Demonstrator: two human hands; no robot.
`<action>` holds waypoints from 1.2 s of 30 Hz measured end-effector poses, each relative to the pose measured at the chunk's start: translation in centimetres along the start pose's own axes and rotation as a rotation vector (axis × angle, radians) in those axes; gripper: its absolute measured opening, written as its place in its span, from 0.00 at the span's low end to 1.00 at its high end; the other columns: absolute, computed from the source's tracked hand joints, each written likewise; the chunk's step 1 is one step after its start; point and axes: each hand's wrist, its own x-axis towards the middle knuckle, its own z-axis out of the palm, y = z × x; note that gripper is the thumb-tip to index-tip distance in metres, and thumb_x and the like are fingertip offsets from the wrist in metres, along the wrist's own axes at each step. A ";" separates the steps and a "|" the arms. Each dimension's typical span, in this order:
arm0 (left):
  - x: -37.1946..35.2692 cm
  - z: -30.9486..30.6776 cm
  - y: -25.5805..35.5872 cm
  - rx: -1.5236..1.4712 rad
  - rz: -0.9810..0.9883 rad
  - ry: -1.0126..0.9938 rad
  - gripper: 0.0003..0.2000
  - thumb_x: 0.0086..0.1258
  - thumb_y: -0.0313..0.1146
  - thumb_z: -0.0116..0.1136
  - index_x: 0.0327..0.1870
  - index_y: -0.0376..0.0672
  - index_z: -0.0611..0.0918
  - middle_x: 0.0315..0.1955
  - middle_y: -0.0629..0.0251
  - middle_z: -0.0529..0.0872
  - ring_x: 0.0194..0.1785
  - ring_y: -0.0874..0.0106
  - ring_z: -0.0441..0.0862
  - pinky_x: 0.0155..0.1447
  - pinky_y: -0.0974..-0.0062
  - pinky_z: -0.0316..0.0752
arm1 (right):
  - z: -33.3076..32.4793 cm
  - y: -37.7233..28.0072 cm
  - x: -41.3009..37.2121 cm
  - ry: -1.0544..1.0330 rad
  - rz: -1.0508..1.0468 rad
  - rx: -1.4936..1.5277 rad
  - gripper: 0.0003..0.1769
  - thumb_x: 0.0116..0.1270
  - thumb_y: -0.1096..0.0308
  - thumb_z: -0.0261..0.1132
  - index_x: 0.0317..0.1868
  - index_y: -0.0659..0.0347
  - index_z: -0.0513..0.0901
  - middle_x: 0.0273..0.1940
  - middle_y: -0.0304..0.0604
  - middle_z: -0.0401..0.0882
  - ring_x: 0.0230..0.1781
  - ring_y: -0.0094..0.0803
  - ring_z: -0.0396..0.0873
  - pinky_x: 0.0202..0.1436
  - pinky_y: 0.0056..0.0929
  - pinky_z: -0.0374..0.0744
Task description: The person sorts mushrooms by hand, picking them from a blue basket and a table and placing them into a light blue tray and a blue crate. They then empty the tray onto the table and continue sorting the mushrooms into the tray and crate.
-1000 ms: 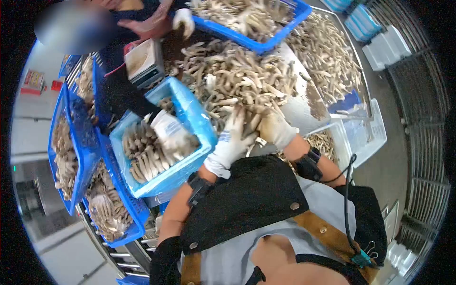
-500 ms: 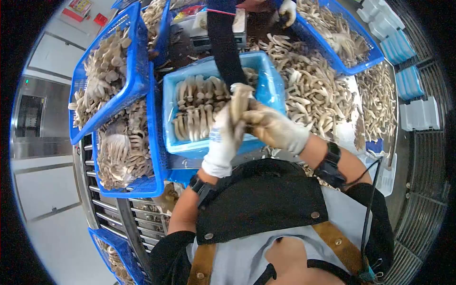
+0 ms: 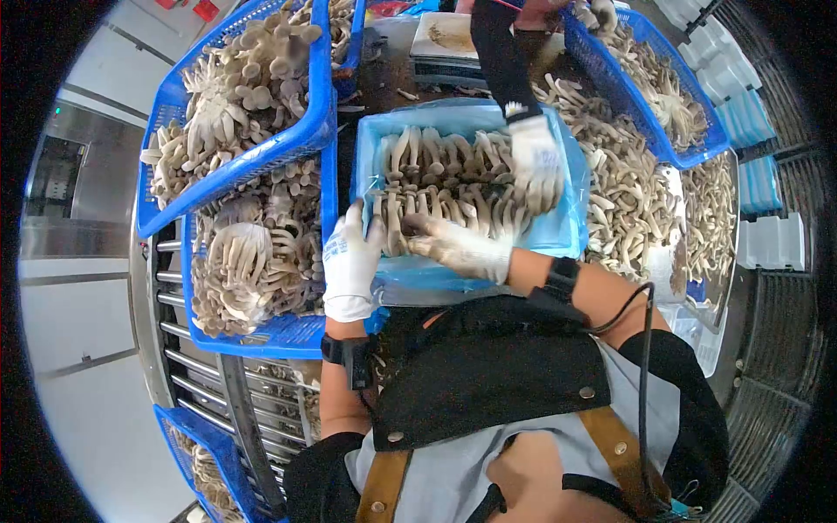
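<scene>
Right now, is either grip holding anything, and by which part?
Can't tell: left grip and right grip flank mushrooms, but whether they grasp any is hidden.

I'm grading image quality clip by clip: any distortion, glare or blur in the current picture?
Head view: fisheye distortion, with black corners and a bowed metal side rail at left; head view: shiny highlights on the blue plastic liner; head view: left hand and right hand clearly outlined.

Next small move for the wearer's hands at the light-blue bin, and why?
Probably nudge the left-end mushrooms snug against the front row: they sit between the left hand and right hand, and the row lies side by side. I'd stay at this end; a co-worker's hand is at the bin's right.
</scene>
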 end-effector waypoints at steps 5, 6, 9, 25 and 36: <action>2.4 7.0 -1.7 0.225 0.486 0.036 0.30 0.67 0.45 0.59 0.67 0.39 0.70 0.66 0.44 0.66 0.71 0.47 0.62 0.68 0.49 0.63 | -3.4 1.0 -4.5 0.085 0.060 0.175 0.32 0.74 0.58 0.58 0.70 0.70 0.64 0.66 0.58 0.70 0.66 0.45 0.71 0.71 0.36 0.68; 1.8 7.6 -1.8 0.302 0.541 -0.003 0.32 0.67 0.46 0.59 0.69 0.39 0.68 0.70 0.44 0.62 0.74 0.46 0.57 0.70 0.46 0.60 | -4.0 1.7 -5.8 0.148 0.051 0.208 0.31 0.75 0.60 0.58 0.71 0.69 0.64 0.66 0.57 0.70 0.65 0.45 0.72 0.71 0.37 0.68; 2.4 9.0 -2.7 0.234 0.435 -0.112 0.35 0.69 0.52 0.54 0.72 0.39 0.65 0.73 0.43 0.56 0.77 0.42 0.49 0.75 0.44 0.51 | -5.6 3.1 -10.6 0.255 0.063 0.764 0.29 0.75 0.65 0.57 0.71 0.69 0.62 0.62 0.55 0.73 0.61 0.42 0.75 0.69 0.38 0.71; -6.1 2.1 -1.9 -0.308 -0.060 0.424 0.37 0.71 0.46 0.58 0.72 0.29 0.59 0.69 0.38 0.64 0.71 0.47 0.62 0.75 0.57 0.55 | -10.6 5.2 -19.7 0.425 0.017 0.997 0.37 0.67 0.59 0.68 0.71 0.64 0.62 0.59 0.52 0.74 0.51 0.41 0.82 0.56 0.41 0.82; -9.3 2.3 -13.9 -1.228 -0.289 0.758 0.23 0.69 0.21 0.47 0.66 0.34 0.69 0.60 0.45 0.75 0.61 0.52 0.75 0.67 0.61 0.69 | 2.0 -10.2 11.0 -0.152 -0.169 0.318 0.26 0.70 0.63 0.64 0.62 0.71 0.72 0.56 0.49 0.79 0.58 0.33 0.75 0.64 0.31 0.72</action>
